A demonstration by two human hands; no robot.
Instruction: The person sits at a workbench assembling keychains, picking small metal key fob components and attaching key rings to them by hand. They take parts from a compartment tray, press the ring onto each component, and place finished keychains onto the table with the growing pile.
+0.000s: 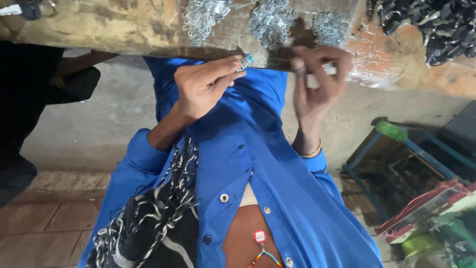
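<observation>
Two bare hands meet just near the edge of the worn brown workbench point(99, 34). The left hand point(203, 84) pinches a small silvery metal piece with a blue tip point(246, 60) between thumb and forefinger, with the other fingers folded in behind. The piece sits at the fingertips, close to the bench's near edge and below three heaps of small silvery metal clips point(271, 20) lying on clear plastic sheet.

It looks like a fine fingertip step, with the piece held up and turned towards the other hand. Something so small probably needs a steady pinch and a close, careful approach.

The right hand point(317, 82) is raised just right of the piece, palm inward and fingers curled towards the thumb. It is blurred, so I cannot tell whether it grips anything. A thin gold-coloured bangle point(312, 153) circles its wrist. Both forearms rise from blue shirt sleeves point(144, 149). A heap of dark metal parts point(441, 25) lies at far right.
</observation>
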